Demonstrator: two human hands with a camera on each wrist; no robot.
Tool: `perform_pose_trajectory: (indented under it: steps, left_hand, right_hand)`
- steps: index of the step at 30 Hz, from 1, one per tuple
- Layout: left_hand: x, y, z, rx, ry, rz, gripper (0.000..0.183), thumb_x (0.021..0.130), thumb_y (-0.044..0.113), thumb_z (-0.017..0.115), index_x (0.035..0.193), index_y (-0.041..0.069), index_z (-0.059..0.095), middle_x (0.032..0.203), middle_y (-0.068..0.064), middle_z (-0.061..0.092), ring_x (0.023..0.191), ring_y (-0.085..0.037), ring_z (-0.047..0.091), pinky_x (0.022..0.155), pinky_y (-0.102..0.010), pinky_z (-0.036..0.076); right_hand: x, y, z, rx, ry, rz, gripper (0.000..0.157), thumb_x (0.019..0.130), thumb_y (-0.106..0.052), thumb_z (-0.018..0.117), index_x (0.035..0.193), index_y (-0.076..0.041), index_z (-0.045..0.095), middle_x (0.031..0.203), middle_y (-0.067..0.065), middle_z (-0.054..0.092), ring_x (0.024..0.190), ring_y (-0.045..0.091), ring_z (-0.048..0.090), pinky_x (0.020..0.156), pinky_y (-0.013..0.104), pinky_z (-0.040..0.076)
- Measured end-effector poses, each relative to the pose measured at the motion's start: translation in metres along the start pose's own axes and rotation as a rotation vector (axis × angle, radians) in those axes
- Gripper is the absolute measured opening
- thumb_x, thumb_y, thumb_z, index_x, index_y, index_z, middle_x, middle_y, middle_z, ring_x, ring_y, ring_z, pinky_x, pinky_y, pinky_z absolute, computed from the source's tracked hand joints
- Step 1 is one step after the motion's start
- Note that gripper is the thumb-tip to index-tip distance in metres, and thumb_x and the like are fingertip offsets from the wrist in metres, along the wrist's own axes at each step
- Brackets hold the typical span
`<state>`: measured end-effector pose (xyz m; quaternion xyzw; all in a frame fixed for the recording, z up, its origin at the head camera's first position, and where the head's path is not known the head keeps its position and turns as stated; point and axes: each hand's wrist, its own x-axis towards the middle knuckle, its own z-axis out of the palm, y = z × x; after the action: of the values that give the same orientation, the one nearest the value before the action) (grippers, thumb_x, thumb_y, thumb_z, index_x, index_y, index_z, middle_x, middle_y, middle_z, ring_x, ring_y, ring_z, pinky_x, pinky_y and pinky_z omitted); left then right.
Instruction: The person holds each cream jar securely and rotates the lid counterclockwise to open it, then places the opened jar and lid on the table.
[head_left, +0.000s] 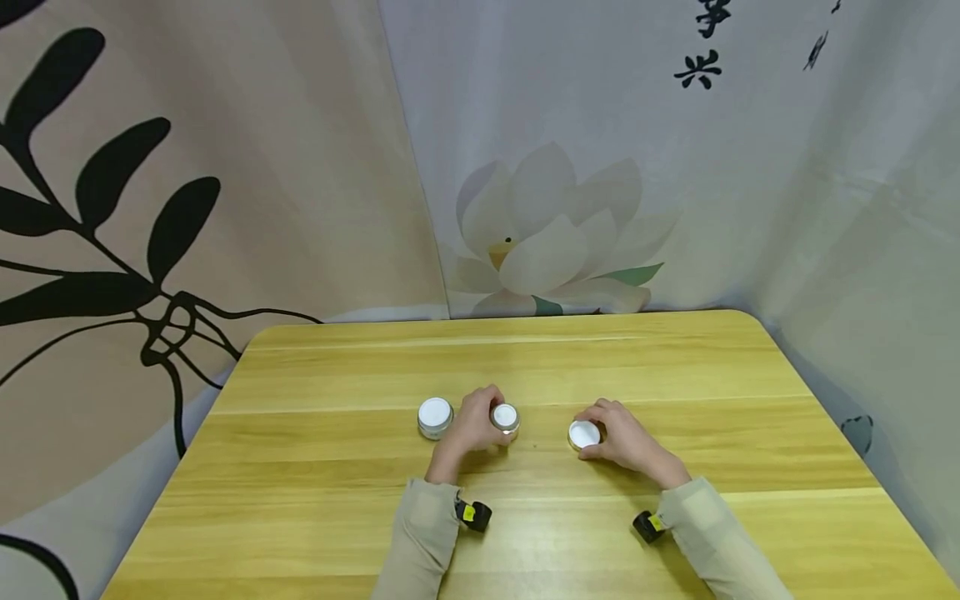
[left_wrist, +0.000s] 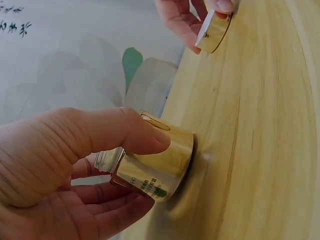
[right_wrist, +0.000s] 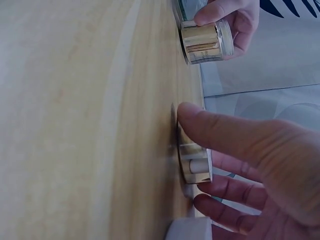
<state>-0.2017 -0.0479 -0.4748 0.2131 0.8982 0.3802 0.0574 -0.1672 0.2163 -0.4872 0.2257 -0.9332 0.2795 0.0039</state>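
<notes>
My left hand grips a small gold jar, thumb on one side and fingers on the other. The jar stands upright on the table, with a clear threaded neck and a white top. To the right, my right hand holds a round gold lid between thumb and fingers. Its white inner face is turned up, and its gold side shows low at the tabletop. Just left of my left hand sits a second jar, wider, with a white top.
The wooden table has rounded far corners. Behind it hangs a curtain printed with dark leaves and a pale lotus. A small black camera is worn at the left wrist, another camera at the right.
</notes>
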Motion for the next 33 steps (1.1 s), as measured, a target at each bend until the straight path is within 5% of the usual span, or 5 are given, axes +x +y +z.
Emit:
perform_pose_trajectory:
  steps: [15, 20, 26, 29, 33]
  left_hand:
    - [-0.001, -0.003, 0.001, -0.007, -0.072, -0.071, 0.051, 0.064, 0.005, 0.081, 0.105, -0.001, 0.053, 0.098, -0.010, 0.054, 0.092, -0.025, 0.051, 0.081, -0.038, 0.046]
    - [-0.004, 0.002, -0.002, -0.014, -0.092, -0.065, 0.059, 0.069, 0.015, 0.081, 0.116, -0.004, 0.051, 0.108, -0.014, 0.054, 0.099, -0.028, 0.051, 0.084, -0.041, 0.046]
    - [-0.004, 0.012, -0.011, -0.108, 0.074, 0.006, 0.053, 0.087, 0.025, 0.065, 0.127, -0.007, 0.049, 0.123, -0.022, 0.052, 0.112, -0.037, 0.049, 0.091, -0.047, 0.043]
    - [-0.001, 0.023, -0.018, -0.070, 0.194, 0.050, 0.051, 0.094, 0.027, 0.055, 0.132, -0.005, 0.045, 0.132, -0.023, 0.048, 0.122, -0.039, 0.043, 0.099, -0.050, 0.037]
    - [0.004, 0.038, -0.029, 0.032, 0.261, 0.082, 0.056, 0.097, 0.032, 0.047, 0.140, -0.002, 0.037, 0.141, -0.022, 0.039, 0.131, -0.038, 0.032, 0.106, -0.051, 0.027]
  right_hand:
    - [0.000, -0.006, 0.002, -0.086, 0.017, -0.010, 0.040, 0.068, -0.016, 0.083, 0.103, -0.005, 0.065, 0.092, 0.006, 0.057, 0.085, 0.024, 0.051, 0.073, 0.043, 0.046]
    - [-0.001, -0.009, 0.004, -0.160, 0.015, 0.019, 0.039, 0.070, -0.026, 0.081, 0.103, -0.011, 0.065, 0.095, 0.004, 0.057, 0.087, 0.023, 0.051, 0.069, 0.043, 0.042]
    - [0.000, -0.010, 0.002, -0.162, 0.061, 0.033, 0.035, 0.084, -0.038, 0.068, 0.107, -0.012, 0.068, 0.100, 0.004, 0.058, 0.089, 0.024, 0.053, 0.066, 0.041, 0.038]
    - [0.004, -0.014, -0.006, -0.159, 0.127, 0.023, 0.038, 0.087, -0.036, 0.064, 0.115, -0.010, 0.066, 0.107, 0.009, 0.059, 0.095, 0.030, 0.054, 0.070, 0.048, 0.041]
    - [0.017, -0.025, -0.020, -0.149, 0.222, 0.058, 0.047, 0.087, -0.035, 0.065, 0.125, -0.008, 0.059, 0.119, 0.017, 0.057, 0.106, 0.038, 0.052, 0.080, 0.061, 0.038]
